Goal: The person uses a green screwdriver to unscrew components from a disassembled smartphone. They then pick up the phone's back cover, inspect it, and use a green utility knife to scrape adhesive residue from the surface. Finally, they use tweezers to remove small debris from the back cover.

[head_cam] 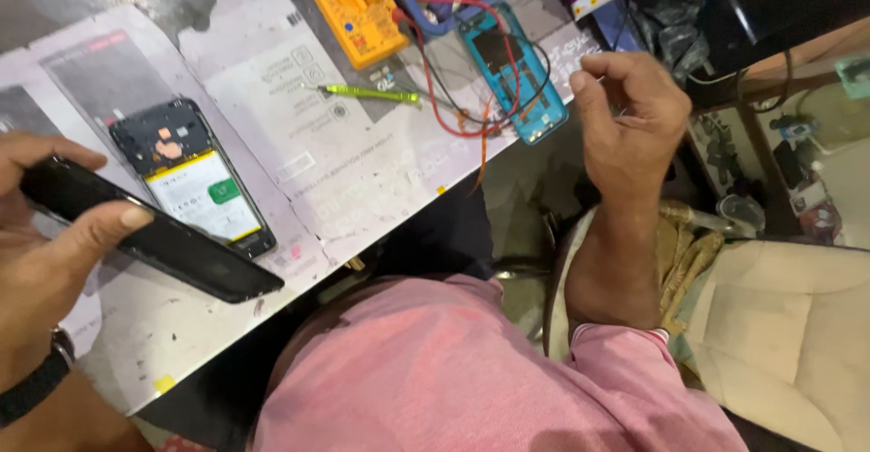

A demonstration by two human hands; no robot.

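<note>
Your left hand [41, 262] holds a black phone back cover [149, 232] by its upper end, thumb on the near face and fingers curled round the far edge, so the cover slants out over the workbench [344, 171]. Just beyond the cover, an opened phone [192, 175] lies flat on the bench with its battery and board showing.

Your right hand [630, 121] is raised well to the right of the opened phone, past the bench edge, fingers curled in; whether it pinches anything I cannot tell.

Beside that hand rests a teal phone housing [515, 71] with red and black leads [449, 98] looped across it. Between the housing and the opened phone lies a green-handled screwdriver [367, 93], and behind the screwdriver sits an orange multimeter [352, 6].
</note>
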